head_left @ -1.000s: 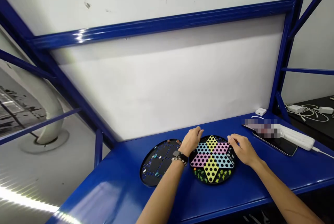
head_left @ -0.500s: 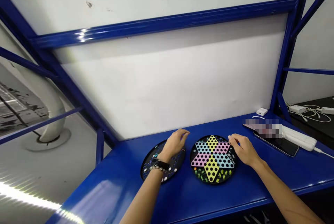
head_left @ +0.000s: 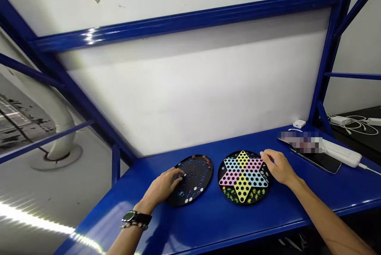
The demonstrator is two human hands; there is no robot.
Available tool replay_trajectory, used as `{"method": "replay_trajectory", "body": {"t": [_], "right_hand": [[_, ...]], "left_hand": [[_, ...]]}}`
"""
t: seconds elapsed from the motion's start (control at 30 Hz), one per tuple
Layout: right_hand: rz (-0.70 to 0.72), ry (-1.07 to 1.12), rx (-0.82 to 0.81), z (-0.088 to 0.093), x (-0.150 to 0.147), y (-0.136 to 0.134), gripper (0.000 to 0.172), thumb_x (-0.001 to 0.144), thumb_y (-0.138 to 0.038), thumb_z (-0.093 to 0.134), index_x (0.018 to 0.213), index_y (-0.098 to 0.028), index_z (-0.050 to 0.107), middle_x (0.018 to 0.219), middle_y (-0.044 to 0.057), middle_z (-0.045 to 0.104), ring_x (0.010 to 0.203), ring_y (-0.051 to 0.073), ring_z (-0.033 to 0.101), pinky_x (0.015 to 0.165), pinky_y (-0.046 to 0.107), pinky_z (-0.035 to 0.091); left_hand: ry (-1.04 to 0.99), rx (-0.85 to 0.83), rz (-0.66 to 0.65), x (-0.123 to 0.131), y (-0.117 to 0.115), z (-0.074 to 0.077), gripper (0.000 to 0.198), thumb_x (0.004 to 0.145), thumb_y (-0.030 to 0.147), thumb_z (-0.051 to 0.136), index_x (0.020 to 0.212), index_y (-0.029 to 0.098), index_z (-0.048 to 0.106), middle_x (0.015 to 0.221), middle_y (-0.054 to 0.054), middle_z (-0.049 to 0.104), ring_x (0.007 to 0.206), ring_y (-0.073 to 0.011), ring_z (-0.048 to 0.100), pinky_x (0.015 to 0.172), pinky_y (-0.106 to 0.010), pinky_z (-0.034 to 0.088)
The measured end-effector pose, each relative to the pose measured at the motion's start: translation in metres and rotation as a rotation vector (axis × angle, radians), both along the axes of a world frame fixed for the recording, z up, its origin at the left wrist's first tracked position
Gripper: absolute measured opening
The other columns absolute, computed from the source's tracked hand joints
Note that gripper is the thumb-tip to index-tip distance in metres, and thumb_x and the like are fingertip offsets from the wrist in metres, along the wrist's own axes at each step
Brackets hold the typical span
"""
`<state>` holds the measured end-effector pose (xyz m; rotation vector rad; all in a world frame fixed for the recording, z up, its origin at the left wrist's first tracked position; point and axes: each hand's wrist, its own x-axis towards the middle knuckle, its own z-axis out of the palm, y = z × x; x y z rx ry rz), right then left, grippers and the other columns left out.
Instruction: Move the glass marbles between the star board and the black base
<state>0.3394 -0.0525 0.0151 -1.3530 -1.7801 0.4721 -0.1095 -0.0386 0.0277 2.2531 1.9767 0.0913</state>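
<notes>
in the black tray [head_left: 188, 167] lie marbles [head_left: 181, 194]; left fingers [head_left: 169, 173] apart there, right fingers [head_left: 269, 155] together.

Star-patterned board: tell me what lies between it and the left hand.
In the head view, between the left hand and the star-patterned board lie the right part of the black round board, then a strip of blue tabletop.

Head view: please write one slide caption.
Left hand over a round black board, right hand at the edge of a star-patterned board.
</notes>
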Motion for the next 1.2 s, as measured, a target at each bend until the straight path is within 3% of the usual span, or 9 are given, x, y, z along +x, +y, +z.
{"method": "replay_trajectory", "body": {"t": [0.23, 0.47, 0.57, 0.73, 0.9, 1.07, 1.2], "right_hand": [[0.002, -0.003, -0.009, 0.004, 0.0, -0.002, 0.047, 0.099, -0.05, 0.038, 0.062, -0.022, 0.029, 0.059, -0.003, 0.041, 0.055, 0.013, 0.037, 0.055, 0.028, 0.029], [-0.014, -0.015, -0.005, 0.003, -0.002, -0.002, 0.048, 0.099, -0.051, 0.038, 0.062, -0.022, 0.029, 0.058, -0.003, 0.042, 0.055, 0.013, 0.038, 0.056, 0.027, 0.029], [-0.012, -0.02, -0.003, 0.003, -0.002, -0.002, 0.048, 0.099, -0.052, 0.039, 0.062, -0.022, 0.031, 0.059, -0.003, 0.044, 0.055, 0.013, 0.04, 0.056, 0.027, 0.03], [-0.012, -0.023, 0.004, 0.002, -0.002, -0.002, 0.048, 0.099, -0.05, 0.04, 0.061, -0.021, 0.035, 0.059, -0.003, 0.048, 0.056, 0.013, 0.042, 0.058, 0.027, 0.032], [-0.015, -0.026, 0.021, 0.001, -0.001, -0.001, 0.048, 0.098, -0.051, 0.038, 0.06, -0.022, 0.034, 0.059, -0.002, 0.045, 0.055, 0.013, 0.04, 0.055, 0.027, 0.031], [-0.01, -0.025, 0.0, 0.006, -0.003, -0.004, 0.048, 0.099, -0.051, 0.038, 0.061, -0.022, 0.033, 0.059, -0.003, 0.045, 0.055, 0.013, 0.04, 0.056, 0.027, 0.031], [-0.009, -0.024, -0.009, 0.007, -0.004, -0.004, 0.048, 0.099, -0.05, 0.039, 0.061, -0.021, 0.033, 0.059, -0.003, 0.046, 0.056, 0.013, 0.041, 0.059, 0.027, 0.032]], "left_hand": [[-0.161, -0.099, -0.015, 0.02, -0.025, 0.012, 0.036, 0.091, 0.051, 0.04, 0.093, 0.023, 0.062, 0.078, 0.0, 0.066, 0.07, -0.0178, 0.06, 0.064, -0.027, 0.041], [-0.115, -0.053, -0.023, 0.035, -0.049, 0.006, 0.029, 0.091, 0.045, 0.043, 0.096, 0.024, 0.063, 0.085, -0.001, 0.068, 0.071, -0.0184, 0.061, 0.064, -0.027, 0.041], [-0.168, -0.006, -0.077, 0.028, -0.039, 0.003, 0.031, 0.091, 0.046, 0.044, 0.098, 0.024, 0.065, 0.087, -0.002, 0.069, 0.072, -0.018, 0.063, 0.067, -0.027, 0.045], [-0.082, 0.221, 0.07, 0.005, 0.007, 0.002, 0.038, 0.092, 0.045, 0.039, 0.104, 0.021, 0.065, 0.089, -0.005, 0.069, 0.079, -0.0213, 0.065, 0.075, -0.03, 0.049], [0.103, 0.157, 0.178, 0.005, 0.046, -0.004, 0.034, 0.09, 0.037, 0.04, 0.109, 0.021, 0.064, 0.1, -0.008, 0.071, 0.087, -0.0247, 0.068, 0.072, -0.032, 0.05], [0.145, 0.128, 0.194, 0.009, 0.053, -0.015, 0.031, 0.091, 0.035, 0.041, 0.107, 0.02, 0.064, 0.105, -0.011, 0.07, 0.091, -0.0265, 0.069, 0.073, -0.033, 0.051], [0.179, 0.137, 0.233, 0.007, 0.052, -0.014, 0.034, 0.094, 0.037, 0.036, 0.112, 0.021, 0.06, 0.109, -0.012, 0.069, 0.09, -0.0275, 0.069, 0.07, -0.034, 0.05]]}}
